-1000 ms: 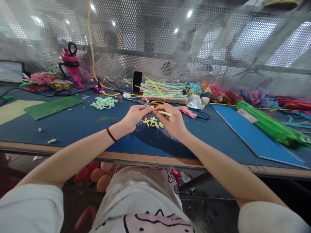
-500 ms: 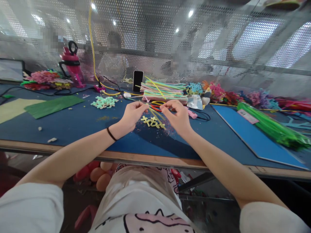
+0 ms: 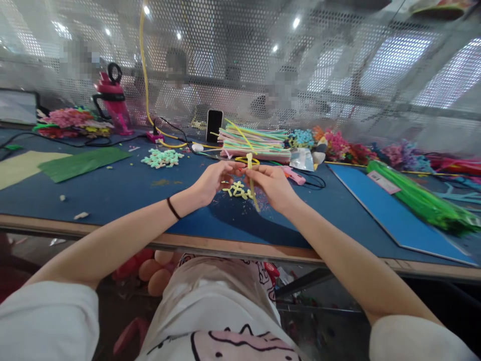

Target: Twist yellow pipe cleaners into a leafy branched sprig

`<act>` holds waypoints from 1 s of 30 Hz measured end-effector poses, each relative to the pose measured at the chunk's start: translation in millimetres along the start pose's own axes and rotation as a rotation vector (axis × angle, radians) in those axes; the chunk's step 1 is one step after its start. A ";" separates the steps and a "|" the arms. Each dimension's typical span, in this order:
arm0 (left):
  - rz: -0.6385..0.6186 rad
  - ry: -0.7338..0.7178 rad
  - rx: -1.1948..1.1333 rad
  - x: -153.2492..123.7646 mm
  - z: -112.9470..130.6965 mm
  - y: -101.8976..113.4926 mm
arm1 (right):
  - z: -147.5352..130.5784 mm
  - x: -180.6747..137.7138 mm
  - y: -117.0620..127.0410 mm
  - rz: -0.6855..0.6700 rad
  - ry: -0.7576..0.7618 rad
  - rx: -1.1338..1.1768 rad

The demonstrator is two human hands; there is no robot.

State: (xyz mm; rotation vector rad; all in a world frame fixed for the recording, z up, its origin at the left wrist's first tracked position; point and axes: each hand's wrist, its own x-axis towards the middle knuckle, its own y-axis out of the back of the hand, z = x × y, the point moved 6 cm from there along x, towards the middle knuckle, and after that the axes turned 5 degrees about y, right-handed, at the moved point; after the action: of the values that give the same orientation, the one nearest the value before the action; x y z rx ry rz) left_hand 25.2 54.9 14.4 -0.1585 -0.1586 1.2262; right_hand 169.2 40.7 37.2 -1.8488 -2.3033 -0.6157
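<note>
My right hand [image 3: 271, 184] pinches a pale yellow pipe cleaner [image 3: 254, 196] between thumb and fingers. Its bent or looped top sticks up above the fingertips, and its length hangs down toward the table. Close on the left, my left hand [image 3: 215, 181] has its fingers curved and apart, with nothing visible in them; its fingertips come near the right hand's. Beneath the hands lie several small yellow pipe-cleaner pieces [image 3: 237, 190] shaped like little crosses. Behind the fingers, yellow-handled and red-handled tools [image 3: 252, 160] are partly hidden.
Mint-green shaped pieces [image 3: 162, 158] lie in a pile to the left. A bundle of pastel pipe cleaners [image 3: 255, 140] is at the back, beside a phone [image 3: 214, 125]. A pink tool [image 3: 295, 175] with a black cord, a blue board [image 3: 391, 210] and a green packet [image 3: 417, 193] are on the right.
The left hand has let go of the pipe cleaner and its fingers have spread. The right hand has moved slightly left and now holds the pipe cleaner more upright.
</note>
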 end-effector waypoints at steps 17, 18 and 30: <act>0.004 -0.162 0.125 -3.6 1.8 -6.4 | 12.6 -19.8 -35.6 -0.495 -0.358 0.330; 0.013 -0.182 0.140 -4.6 4.0 -6.1 | 12.9 -18.8 -34.9 -0.463 -0.333 0.299; 0.153 -0.384 0.425 -0.1 13.2 8.8 | -1.9 -2.3 -6.2 -0.042 0.112 -0.096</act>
State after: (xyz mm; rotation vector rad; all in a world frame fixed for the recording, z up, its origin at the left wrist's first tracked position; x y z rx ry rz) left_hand 14.3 58.2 25.5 0.4444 -0.2175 1.4069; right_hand 163.5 36.8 36.7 -1.7601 -2.2830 -0.8276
